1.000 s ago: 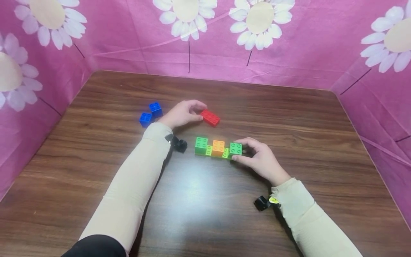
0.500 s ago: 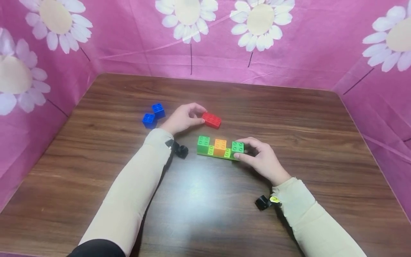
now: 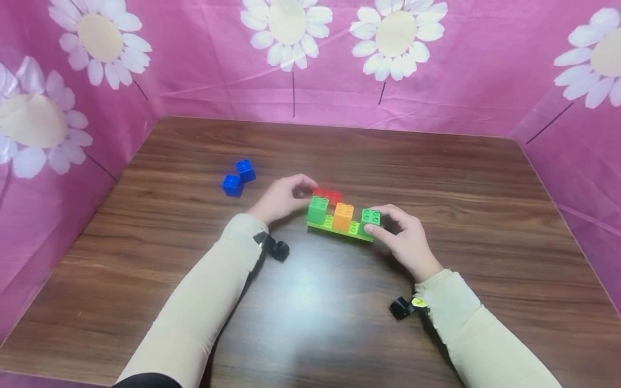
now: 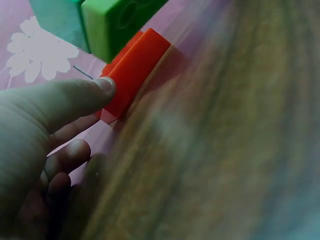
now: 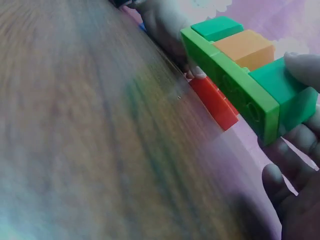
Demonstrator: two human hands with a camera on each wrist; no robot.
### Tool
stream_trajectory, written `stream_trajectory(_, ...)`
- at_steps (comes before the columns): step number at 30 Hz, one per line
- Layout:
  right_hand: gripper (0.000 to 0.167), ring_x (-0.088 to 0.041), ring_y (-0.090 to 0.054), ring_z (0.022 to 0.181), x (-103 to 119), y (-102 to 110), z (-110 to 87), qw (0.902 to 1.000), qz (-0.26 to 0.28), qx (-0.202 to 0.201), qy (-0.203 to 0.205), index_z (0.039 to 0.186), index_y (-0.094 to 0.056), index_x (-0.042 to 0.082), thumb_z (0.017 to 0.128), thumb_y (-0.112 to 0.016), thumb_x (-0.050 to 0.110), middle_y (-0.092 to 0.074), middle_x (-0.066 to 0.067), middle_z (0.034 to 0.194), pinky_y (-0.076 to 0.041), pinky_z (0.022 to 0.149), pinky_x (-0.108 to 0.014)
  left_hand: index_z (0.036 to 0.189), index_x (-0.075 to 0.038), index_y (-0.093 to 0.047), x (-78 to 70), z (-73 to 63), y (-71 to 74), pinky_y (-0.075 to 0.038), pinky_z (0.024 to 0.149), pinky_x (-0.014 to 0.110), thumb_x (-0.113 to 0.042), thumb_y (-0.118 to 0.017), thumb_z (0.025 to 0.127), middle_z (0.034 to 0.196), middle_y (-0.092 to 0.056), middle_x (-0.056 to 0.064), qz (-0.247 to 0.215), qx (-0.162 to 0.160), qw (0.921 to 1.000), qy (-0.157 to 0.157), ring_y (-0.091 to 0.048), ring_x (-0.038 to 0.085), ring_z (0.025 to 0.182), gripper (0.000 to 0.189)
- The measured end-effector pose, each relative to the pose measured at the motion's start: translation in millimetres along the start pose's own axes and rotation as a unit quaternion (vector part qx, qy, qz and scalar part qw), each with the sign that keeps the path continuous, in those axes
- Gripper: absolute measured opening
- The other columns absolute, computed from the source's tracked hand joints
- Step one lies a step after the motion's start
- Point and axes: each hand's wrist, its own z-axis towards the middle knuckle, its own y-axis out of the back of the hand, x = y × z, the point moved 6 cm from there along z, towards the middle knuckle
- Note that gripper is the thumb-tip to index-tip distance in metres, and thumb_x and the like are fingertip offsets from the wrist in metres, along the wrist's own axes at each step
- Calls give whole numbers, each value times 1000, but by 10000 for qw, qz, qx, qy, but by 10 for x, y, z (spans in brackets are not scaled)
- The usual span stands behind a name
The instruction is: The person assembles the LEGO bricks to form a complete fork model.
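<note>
My right hand (image 3: pixel 409 242) pinches a built row of toy bricks by its right end, thumb in front and fingers behind. This row has a long lime green base (image 5: pixel 232 85) bearing a green brick (image 3: pixel 317 211), an orange brick (image 3: pixel 343 216) and another green brick (image 3: pixel 371 216). Raised off the table, it shows its hollow underside edge in the right wrist view. Just behind it lies a red brick (image 4: pixel 135 75), partly hidden by the row in the head view. My left hand (image 3: pixel 281 199) pinches the red brick's left end between thumb and fingers.
Two blue bricks (image 3: pixel 233 186) sit close together on the wooden table (image 3: pixel 194 156), left of my left hand. Pink cloth (image 3: pixel 335 97) with white flowers surrounds the table's back and sides. Each wrist carries a small black camera (image 3: pixel 278 250).
My left hand has drawn the red brick nearer to the row. My right hand has lifted the row from the table, and it now overlaps the red brick in the head view.
</note>
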Motion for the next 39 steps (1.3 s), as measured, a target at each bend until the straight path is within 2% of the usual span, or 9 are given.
stream_trajectory(5,30,-11,-61,93,-8,-2,10,9997,202,-103,4,118,-71,9,89,-77,10,-69,0,109,-52,77,-20,125,-26,-65,18,-83,-43,-49,92,40,-28,-78,88,120,-65,-9,32,5,10000,57,-58,14,105,39)
stream_trajectory(11,30,-13,-62,94,-11,-26,21,9994,337,-20,39,118,-71,9,89,-76,9,-68,1,109,-53,77,-21,125,-25,-64,18,-191,-83,-49,93,40,-27,-79,87,123,-65,-7,121,-29,9999,115,-59,16,107,41)
stream_trajectory(18,30,-14,-63,95,-3,-23,16,9993,369,-22,97,119,-70,8,89,-76,8,-69,1,110,-53,78,-20,122,-18,-65,-40,-255,-160,-50,93,39,-22,-81,84,117,-68,-2,186,-59,9998,-88,-60,18,104,42)
stream_trajectory(23,30,-16,-63,93,10,-38,-4,9990,414,2,141,119,-70,7,90,-75,6,-69,3,108,-53,77,-21,125,-13,-65,-117,-302,-233,-40,108,48,-24,-83,82,121,-69,2,562,-122,9979,-305,-60,23,116,49)
stream_trajectory(26,29,-16,-63,94,24,-51,-15,9988,468,9,161,119,-69,6,90,-74,4,-69,4,108,-54,79,-21,127,-13,-64,-157,-336,-259,-32,112,51,-28,-84,81,123,-69,3,860,-187,9954,-367,-59,25,118,53)
stream_trajectory(35,29,-12,-63,94,113,-86,-61,9972,621,-57,412,119,-68,4,91,-70,-1,-68,4,109,-54,78,-20,116,-16,-71,-269,-407,-364,-35,105,44,-35,-86,78,111,-73,-3,916,-355,9943,-420,-59,19,103,45)
stream_trajectory(39,29,-11,-63,91,151,-101,-65,9952,813,-119,535,118,-67,1,90,-68,-6,-68,4,106,-54,75,-19,116,-18,-72,-323,-457,-375,-35,102,43,-36,-86,78,112,-73,-4,873,-355,9945,-463,-59,18,101,44)
